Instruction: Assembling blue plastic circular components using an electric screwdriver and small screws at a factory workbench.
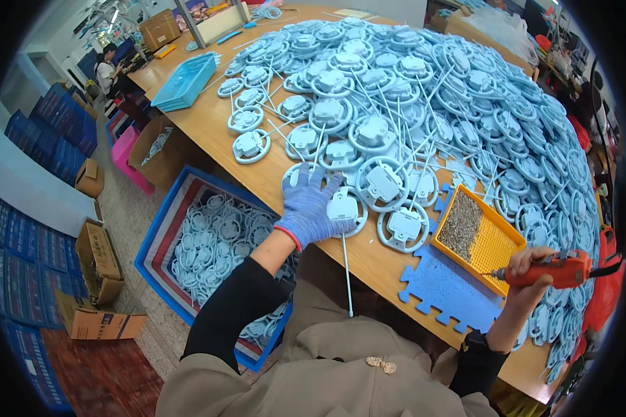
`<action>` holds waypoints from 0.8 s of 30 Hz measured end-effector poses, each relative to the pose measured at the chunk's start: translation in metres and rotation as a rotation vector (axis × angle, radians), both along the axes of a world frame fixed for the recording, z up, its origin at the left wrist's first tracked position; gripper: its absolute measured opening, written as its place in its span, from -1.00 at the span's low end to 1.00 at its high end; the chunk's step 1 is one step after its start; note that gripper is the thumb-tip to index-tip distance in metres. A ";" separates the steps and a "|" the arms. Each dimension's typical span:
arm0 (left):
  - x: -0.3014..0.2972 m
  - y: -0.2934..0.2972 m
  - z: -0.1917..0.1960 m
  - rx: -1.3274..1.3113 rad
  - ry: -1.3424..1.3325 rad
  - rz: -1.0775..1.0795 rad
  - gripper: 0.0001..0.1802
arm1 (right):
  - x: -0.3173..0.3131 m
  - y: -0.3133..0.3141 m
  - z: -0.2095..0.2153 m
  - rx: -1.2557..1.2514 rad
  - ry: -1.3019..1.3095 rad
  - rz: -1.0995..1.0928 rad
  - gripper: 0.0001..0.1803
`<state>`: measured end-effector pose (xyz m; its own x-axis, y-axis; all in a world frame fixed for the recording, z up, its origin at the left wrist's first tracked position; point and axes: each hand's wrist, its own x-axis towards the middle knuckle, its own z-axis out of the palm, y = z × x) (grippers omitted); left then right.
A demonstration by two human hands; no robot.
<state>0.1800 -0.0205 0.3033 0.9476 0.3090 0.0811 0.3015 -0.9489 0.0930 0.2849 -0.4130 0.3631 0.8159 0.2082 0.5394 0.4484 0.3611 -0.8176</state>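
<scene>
My left hand [311, 208], in a blue knitted glove with a red cuff, lies with fingers spread over light-blue plastic rings near the table's front edge. Its thumb rests against one ring-shaped piece [346, 207], whose thin stick points toward me past the edge. My bare right hand [527, 270] is wrapped round a red electric screwdriver [560, 270]. The bit points left, over the near right corner of a yellow tray [501, 240]. Small metal screws [460, 226] fill the tray's left part. A blue foam mat [452, 285] lies under and in front of the tray.
A large heap of similar ring pieces [396, 76] covers much of the wooden table [219, 146]. At the far left lies a stack of light-blue baskets [186, 82]. Below the table edge, a blue-rimmed crate [161, 240] holds more pieces. Cardboard boxes [101, 323] stand on the floor.
</scene>
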 end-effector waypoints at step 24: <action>0.007 -0.038 -0.007 -0.215 -0.112 -0.097 -0.12 | 0.081 -0.007 -0.035 0.126 0.028 -0.202 -0.37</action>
<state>0.1865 -0.0580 0.2960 0.9624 0.2389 0.1295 0.1869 -0.9278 0.3229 0.3654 -0.4204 0.3279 0.8491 -0.0285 0.5274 0.4998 0.3662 -0.7849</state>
